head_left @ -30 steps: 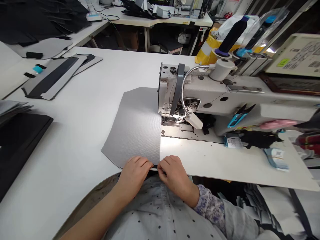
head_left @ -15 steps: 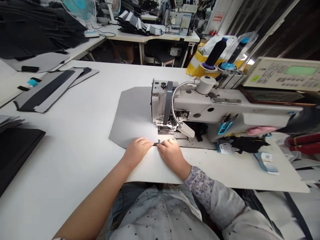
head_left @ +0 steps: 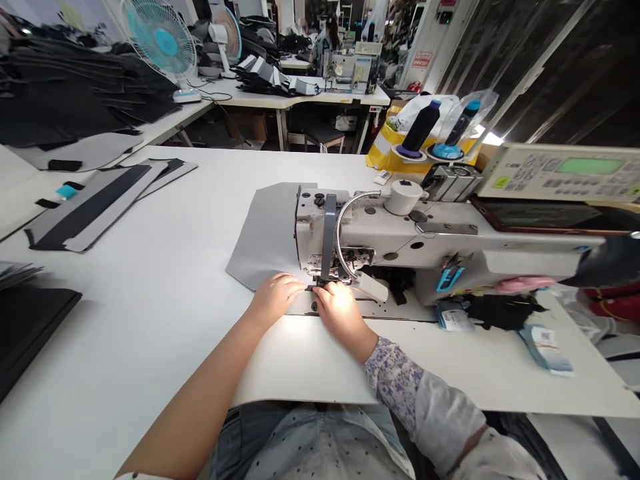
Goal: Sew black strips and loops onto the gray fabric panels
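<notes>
A grey fabric panel [head_left: 273, 227] with cut corners lies flat on the table, partly hidden behind the head of a sewing machine [head_left: 325, 227]. My left hand [head_left: 274, 300] is closed on the panel's near edge, fingertips pinched together. Just right of it, my right hand [head_left: 341, 308] also pinches that edge, its fingers close to the presser foot. Between my fingertips a short bit of black strip [head_left: 311, 288] shows along the edge. The machine's lamp [head_left: 371, 288] lights my right hand. The needle itself is hard to make out.
To the left lie sewn grey-and-black pieces [head_left: 95, 207] and a black stack [head_left: 35, 327]. Thread cones [head_left: 420, 130] stand behind the machine, beside a control panel [head_left: 565, 170]. Blue snips [head_left: 450, 277] rest on the machine's body. A fan [head_left: 165, 43] stands farther back.
Both hands have moved the panel's edge forward, closer under the presser foot, still pinching it. The camera view has tilted up, so the machine and table sit lower in the picture.
</notes>
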Tool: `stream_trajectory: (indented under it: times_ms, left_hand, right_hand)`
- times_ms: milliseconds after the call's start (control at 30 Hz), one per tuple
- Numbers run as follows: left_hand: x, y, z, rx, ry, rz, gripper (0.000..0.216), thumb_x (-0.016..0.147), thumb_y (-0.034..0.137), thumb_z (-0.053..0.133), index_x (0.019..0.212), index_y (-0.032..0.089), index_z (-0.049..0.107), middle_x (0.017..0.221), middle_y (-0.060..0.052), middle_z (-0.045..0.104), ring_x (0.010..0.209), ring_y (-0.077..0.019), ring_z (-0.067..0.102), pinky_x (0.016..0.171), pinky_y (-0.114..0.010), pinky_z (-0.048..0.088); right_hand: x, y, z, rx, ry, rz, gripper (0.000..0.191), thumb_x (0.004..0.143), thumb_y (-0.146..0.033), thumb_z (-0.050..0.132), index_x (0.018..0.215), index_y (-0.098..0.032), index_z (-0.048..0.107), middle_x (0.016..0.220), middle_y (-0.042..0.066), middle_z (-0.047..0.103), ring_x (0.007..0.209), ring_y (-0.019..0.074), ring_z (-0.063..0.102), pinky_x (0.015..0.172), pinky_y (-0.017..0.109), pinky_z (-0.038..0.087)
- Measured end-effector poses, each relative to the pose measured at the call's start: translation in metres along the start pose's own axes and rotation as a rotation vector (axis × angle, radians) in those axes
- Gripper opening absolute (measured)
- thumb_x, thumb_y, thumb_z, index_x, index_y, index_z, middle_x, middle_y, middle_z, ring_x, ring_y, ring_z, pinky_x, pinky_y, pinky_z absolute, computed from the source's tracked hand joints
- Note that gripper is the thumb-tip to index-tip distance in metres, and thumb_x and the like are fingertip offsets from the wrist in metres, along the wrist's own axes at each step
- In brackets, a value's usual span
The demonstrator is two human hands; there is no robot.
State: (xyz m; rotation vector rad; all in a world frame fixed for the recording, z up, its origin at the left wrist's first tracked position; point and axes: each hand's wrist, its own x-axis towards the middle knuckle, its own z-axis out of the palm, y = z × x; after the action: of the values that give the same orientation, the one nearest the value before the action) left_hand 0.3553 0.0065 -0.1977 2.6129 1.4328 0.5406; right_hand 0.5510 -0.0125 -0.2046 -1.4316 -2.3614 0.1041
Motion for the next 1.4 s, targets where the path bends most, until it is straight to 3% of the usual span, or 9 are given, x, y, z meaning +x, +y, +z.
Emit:
stream_trajectory:
  times_ms: [400,733,1033,1200,1300,1400]
  left_hand:
    - [0.012,-0.013,0.007,-0.074,0.042,-0.016,0.024,0.092,0.024,0.049,0.096,0.024,0.072,0.099,0.000,0.073,0.097,-0.0172,0.063,0.090,-0.033,0.049]
    - [0.013,-0.011,0.006,-0.062,0.053,-0.039,0.023,0.091,0.021,0.050,0.095,0.026,0.073,0.100,0.000,0.073,0.098,-0.0171,0.063,0.091,-0.034,0.050]
    - [0.012,-0.009,0.006,-0.023,0.065,-0.054,0.024,0.093,0.028,0.047,0.100,0.026,0.070,0.104,-0.001,0.071,0.099,-0.0178,0.062,0.091,-0.032,0.048]
    - [-0.006,-0.029,-0.016,0.235,0.185,-0.344,0.033,0.095,0.038,0.041,0.099,0.019,0.068,0.100,-0.009,0.067,0.096,-0.0249,0.060,0.087,-0.038,0.047]
    - [-0.030,-0.025,-0.033,0.286,0.097,-0.390,0.035,0.096,0.037,0.037,0.090,0.019,0.066,0.090,-0.008,0.066,0.085,-0.0235,0.061,0.077,-0.035,0.046]
    - [-0.059,0.012,-0.040,0.210,-0.073,-0.384,0.033,0.096,0.036,0.036,0.088,0.020,0.065,0.083,-0.005,0.066,0.073,-0.0191,0.061,0.064,-0.030,0.043]
  right_hand:
    - [0.008,-0.001,0.000,0.023,-0.121,0.090,0.034,0.092,-0.020,0.048,0.122,-0.014,0.062,0.111,0.013,0.066,0.097,0.0221,0.063,0.086,0.032,0.047]
    - [0.004,-0.001,0.006,-0.020,-0.015,0.055,0.031,0.089,-0.019,0.052,0.117,-0.013,0.065,0.108,0.014,0.067,0.095,0.0237,0.063,0.082,0.033,0.047]
    - [0.005,0.003,0.008,-0.023,-0.018,0.032,0.032,0.092,-0.021,0.049,0.119,-0.014,0.065,0.098,0.013,0.067,0.082,0.0203,0.061,0.077,0.032,0.046]
    - [0.003,0.009,0.011,0.082,0.105,0.007,0.024,0.092,-0.021,0.050,0.105,-0.016,0.069,0.091,0.009,0.066,0.081,0.0188,0.059,0.076,0.030,0.044]
    - [0.000,0.011,0.010,0.144,0.178,-0.017,0.021,0.093,-0.021,0.049,0.095,-0.015,0.069,0.085,0.007,0.066,0.079,0.0177,0.058,0.075,0.029,0.042]
    - [-0.003,0.008,0.005,0.154,0.207,-0.028,0.021,0.093,-0.024,0.051,0.082,-0.015,0.066,0.079,0.006,0.064,0.078,0.0170,0.057,0.076,0.029,0.040]
